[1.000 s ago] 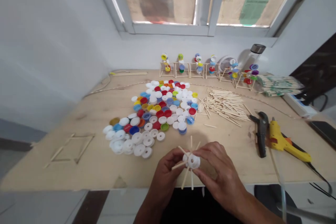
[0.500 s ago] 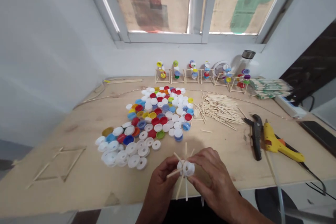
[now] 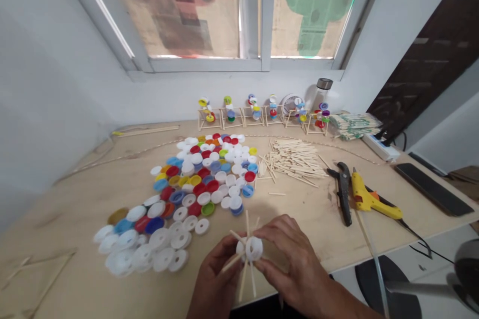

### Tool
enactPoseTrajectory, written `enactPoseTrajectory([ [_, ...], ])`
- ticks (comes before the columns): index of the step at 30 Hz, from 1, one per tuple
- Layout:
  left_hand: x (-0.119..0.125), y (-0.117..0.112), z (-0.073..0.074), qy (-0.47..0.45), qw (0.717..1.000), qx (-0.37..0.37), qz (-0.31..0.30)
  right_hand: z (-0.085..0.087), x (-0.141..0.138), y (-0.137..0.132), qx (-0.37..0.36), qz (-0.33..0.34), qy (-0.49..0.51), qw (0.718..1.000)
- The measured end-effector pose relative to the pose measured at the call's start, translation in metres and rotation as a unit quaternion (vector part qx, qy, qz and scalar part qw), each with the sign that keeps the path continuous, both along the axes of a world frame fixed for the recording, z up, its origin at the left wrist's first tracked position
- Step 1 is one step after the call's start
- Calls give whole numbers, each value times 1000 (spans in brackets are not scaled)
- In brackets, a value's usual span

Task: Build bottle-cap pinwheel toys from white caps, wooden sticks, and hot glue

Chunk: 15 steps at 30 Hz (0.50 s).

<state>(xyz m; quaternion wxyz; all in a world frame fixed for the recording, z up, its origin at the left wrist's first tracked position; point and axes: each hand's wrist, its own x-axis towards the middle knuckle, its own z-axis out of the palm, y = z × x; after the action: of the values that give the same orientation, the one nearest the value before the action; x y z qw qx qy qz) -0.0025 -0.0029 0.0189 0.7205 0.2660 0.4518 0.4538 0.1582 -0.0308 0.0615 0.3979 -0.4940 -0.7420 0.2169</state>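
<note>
Both of my hands hold a small wheel (image 3: 250, 248) made of white bottle caps with several wooden sticks poking out like spokes. My left hand (image 3: 214, 279) pinches it from the left, fingers closed on the caps. My right hand (image 3: 295, 264) grips it from the right, thumb and fingers pressed on the cap. The wheel hangs just above the front edge of the wooden table (image 3: 90, 279). A heap of coloured and white bottle caps (image 3: 194, 189) lies just beyond my hands.
A pile of wooden sticks (image 3: 294, 159) lies right of the caps. Black pliers (image 3: 343, 189) and a yellow glue gun (image 3: 364, 199) rest at the right. Finished cap-and-stick models (image 3: 258, 112) line the wall under the window. A dark phone (image 3: 434, 189) and a power strip (image 3: 376, 145) sit far right.
The view has swung to the right and slightly up, so the table contents slide left. My hands keep the same grip on the cap wheel.
</note>
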Motion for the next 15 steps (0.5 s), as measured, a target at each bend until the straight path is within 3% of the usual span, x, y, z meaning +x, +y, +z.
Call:
enactPoseTrajectory([
  [5,0,2,7,24,998,-30,45,-8,35,6,4,-41,-23,999],
  [10,4,4,0,14,996,-36,80,-27,73,14,-37,-115,-89,989],
  [15,4,4,-5,-9,994,-72,84,-27,60,10,-91,-65,-107,988],
])
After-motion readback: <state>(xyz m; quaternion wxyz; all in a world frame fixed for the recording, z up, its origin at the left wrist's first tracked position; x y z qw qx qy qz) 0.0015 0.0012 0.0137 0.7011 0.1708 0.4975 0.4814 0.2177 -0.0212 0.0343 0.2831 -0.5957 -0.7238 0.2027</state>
